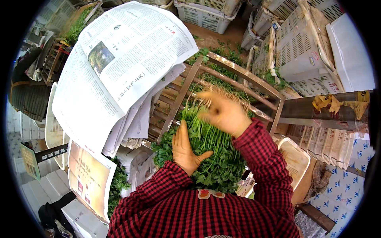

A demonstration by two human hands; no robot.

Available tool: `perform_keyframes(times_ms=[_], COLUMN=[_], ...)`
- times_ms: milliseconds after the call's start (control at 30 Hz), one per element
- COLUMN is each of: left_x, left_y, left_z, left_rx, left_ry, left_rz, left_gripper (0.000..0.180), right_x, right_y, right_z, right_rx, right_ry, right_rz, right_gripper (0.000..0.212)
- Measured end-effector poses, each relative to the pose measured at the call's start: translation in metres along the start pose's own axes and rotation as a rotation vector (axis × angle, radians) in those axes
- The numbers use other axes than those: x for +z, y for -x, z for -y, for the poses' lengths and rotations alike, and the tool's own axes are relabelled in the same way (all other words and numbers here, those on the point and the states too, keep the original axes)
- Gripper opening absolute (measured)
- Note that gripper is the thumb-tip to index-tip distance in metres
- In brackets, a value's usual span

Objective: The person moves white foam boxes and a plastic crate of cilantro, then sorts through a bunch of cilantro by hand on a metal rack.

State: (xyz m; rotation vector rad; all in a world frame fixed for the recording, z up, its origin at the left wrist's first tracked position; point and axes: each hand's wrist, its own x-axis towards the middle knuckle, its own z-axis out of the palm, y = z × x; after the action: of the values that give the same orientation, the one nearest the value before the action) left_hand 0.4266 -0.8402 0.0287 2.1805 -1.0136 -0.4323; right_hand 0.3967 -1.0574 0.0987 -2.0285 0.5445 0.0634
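Gathering the greens: you seem to be at the bundling step, with the stems lined up to be tied; that is a judgement from how your hands stand.
Leafy bunch [214, 160]: it lies at the centre of the frame, stems toward the top, leaves spreading toward your chest.
Left hand [185, 152]: laid against the bunch's left side, fingers straight, thumb spread wide, steadying rather than clasping.
Right hand [226, 113]: curled over the stem ends and blurred; you cannot tell whether it pinches anything.
Straw-coloured strands [234, 95]: just beyond the right hand, upper centre, over the slatted rack [181, 99].
Newspaper sheets [139, 47]: stacked at upper left, beside the rack.
Next move: probably calls for holding the stems snug with your left hand while your right draws a strand around them.
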Motion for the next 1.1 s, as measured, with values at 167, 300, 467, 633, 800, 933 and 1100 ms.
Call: perform_keyframes(times_ms=[167,300,467,633,800,933,1100], left_x=[0.003,-0.002,0.003,0.003,0.001,0.009,0.012], left_y=[0.0,0.0,0.002,-0.002,-0.005,-0.007,-0.01], left_z=[0.001,-0.002,0.002,0.011,0.01,0.014,0.019], left_rx=[-0.013,-0.009,0.015,0.048,0.041,0.103,0.144], left_ry=[0.058,0.043,0.052,-0.014,-0.088,-0.147,-0.112], left_rz=[0.024,0.011,0.036,0.092,0.156,0.14,0.141], left_gripper=[0.139,0.141,0.137,0.127,0.122,0.124,0.122], right_x=[0.028,0.013,-0.052,-0.056,-0.024,0.009,-0.031], right_y=[-0.019,-0.038,-0.061,0.01,0.052,0.004,-0.028], right_z=[-0.011,-0.034,-0.097,-0.088,-0.045,-0.068,-0.167], right_rx=[-0.081,0.264,0.213,0.051,0.247,0.201,0.3], right_ry=[0.443,-0.35,-0.624,-0.148,0.054,0.46,-0.263], right_rz=[0.28,0.049,-0.786,-0.731,-0.339,-0.111,-0.862], right_gripper=[0.031,0.012,0.036,0.058,0.052,0.046,0.037])
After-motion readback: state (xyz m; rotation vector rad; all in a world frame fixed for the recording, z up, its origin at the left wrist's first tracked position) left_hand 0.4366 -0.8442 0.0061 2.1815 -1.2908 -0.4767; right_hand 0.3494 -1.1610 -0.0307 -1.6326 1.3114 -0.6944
